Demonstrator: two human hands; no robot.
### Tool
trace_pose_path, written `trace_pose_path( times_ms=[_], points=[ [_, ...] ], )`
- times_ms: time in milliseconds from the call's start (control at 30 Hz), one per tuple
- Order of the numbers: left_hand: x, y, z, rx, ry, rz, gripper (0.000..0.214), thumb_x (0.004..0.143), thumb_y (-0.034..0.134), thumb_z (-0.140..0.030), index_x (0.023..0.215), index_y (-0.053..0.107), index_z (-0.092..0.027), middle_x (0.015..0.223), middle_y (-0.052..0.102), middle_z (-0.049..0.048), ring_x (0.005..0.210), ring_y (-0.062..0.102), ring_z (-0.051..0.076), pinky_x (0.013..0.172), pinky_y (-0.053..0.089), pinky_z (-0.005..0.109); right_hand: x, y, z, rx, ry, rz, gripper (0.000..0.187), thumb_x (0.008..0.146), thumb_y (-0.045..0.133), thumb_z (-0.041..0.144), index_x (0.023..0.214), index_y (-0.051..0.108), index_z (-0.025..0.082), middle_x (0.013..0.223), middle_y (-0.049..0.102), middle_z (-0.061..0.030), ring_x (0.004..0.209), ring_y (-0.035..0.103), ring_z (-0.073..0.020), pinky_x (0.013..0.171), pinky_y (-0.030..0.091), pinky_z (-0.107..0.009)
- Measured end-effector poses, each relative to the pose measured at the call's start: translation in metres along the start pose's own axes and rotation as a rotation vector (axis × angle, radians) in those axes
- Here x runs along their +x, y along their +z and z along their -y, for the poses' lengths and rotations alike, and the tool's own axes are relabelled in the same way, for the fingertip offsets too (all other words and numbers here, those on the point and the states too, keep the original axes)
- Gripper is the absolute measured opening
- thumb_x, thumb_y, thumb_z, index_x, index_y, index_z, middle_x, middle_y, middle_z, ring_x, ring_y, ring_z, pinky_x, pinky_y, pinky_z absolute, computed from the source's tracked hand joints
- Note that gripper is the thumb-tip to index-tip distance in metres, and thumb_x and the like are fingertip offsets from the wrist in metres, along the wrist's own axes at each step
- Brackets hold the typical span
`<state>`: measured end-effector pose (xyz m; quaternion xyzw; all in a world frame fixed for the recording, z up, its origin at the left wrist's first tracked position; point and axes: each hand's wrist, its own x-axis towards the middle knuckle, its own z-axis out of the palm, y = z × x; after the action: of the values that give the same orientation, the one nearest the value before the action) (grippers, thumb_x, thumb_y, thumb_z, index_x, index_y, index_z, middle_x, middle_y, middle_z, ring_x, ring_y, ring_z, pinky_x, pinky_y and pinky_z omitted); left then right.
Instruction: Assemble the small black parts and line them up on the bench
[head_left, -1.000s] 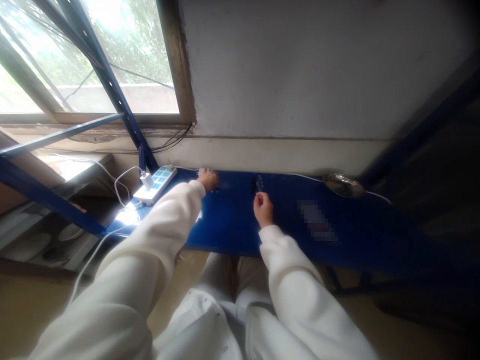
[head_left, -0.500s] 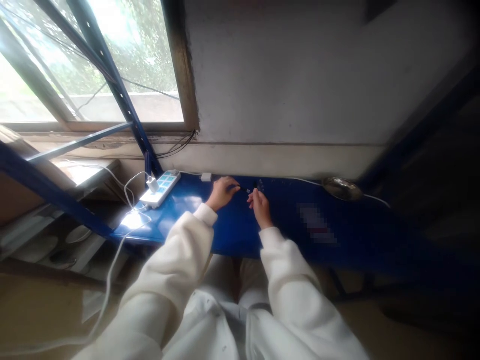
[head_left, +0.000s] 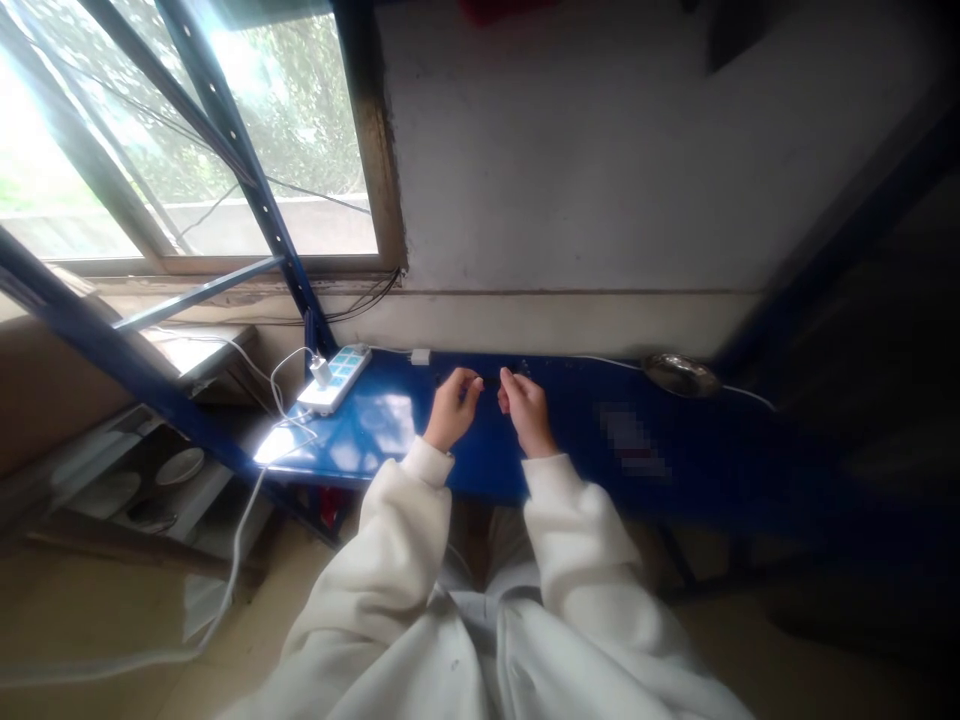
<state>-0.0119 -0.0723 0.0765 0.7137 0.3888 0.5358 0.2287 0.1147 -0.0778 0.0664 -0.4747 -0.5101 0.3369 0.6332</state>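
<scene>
My left hand (head_left: 453,408) is raised a little over the blue tabletop (head_left: 480,468), thumb and fingertips pinched together. Close beside it, my right hand (head_left: 529,412) has its fingers curled in and its thumb on top. A thin dark piece (head_left: 491,382) seems to span the narrow gap between the two sets of fingertips; it is too small and dark to name. Behind my right fingers lie some small clear bits (head_left: 524,368), partly covered.
A white power strip (head_left: 337,380) with a plugged-in charger (head_left: 321,372) lies at the left. A small white block (head_left: 421,356) and a shiny metal dish (head_left: 681,374) sit along the back edge. A white cable (head_left: 238,530) hangs off the left side.
My hands have come to similar, more upright poses, with the left fingers curled more tightly. The dark piece shows less between them. The view has shifted slightly.
</scene>
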Motion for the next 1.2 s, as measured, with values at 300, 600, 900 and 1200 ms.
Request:
trace_pose_path(
  times_ms=[300,600,900,1200],
  points=[
    [-0.010,0.008,-0.009,-0.082,-0.047,-0.038,0.034,0.089,0.034,-0.045,0.068,0.040,-0.019,0.058,0.046,-0.0025,0.052,0.044,0.008,0.055,0.037,0.022,-0.008,-0.001,0.020,0.018,-0.011,0.020,0.046,0.074,0.052,0.058,0.050,0.043,0.019,0.042,0.040,0.0050,0.042,0.037,-0.0078,0.044,0.031,-0.022],
    [-0.008,0.011,-0.010,-0.399,-0.302,-0.087,0.044,0.080,0.046,-0.051,0.054,0.034,-0.018,0.043,0.039,-0.0059,0.034,0.039,0.005,0.036,0.030,0.019,-0.014,0.006,0.013,-0.010,0.006,0.002,0.047,0.074,0.050,0.060,0.052,0.045,0.019,0.043,0.041,0.0046,0.042,0.036,-0.0079,0.043,0.030,-0.022],
    [-0.006,0.011,-0.005,-0.539,-0.558,-0.119,0.040,0.076,0.051,-0.044,0.049,0.043,-0.016,0.040,0.049,-0.0005,0.031,0.040,0.007,0.034,0.031,0.021,-0.016,0.001,0.014,-0.188,-0.128,0.009,0.047,0.078,0.044,0.060,0.054,0.044,0.019,0.048,0.044,0.0032,0.047,0.039,-0.0092,0.049,0.033,-0.022],
    [-0.007,0.015,0.002,-0.568,-0.651,-0.105,0.036,0.075,0.052,-0.039,0.049,0.043,-0.016,0.037,0.047,-0.0008,0.030,0.039,0.007,0.033,0.030,0.020,-0.016,-0.005,0.009,-0.275,-0.197,0.041,0.044,0.081,0.041,0.056,0.057,0.045,0.020,0.050,0.044,0.0029,0.050,0.042,-0.0105,0.052,0.034,-0.023]
  ],
)
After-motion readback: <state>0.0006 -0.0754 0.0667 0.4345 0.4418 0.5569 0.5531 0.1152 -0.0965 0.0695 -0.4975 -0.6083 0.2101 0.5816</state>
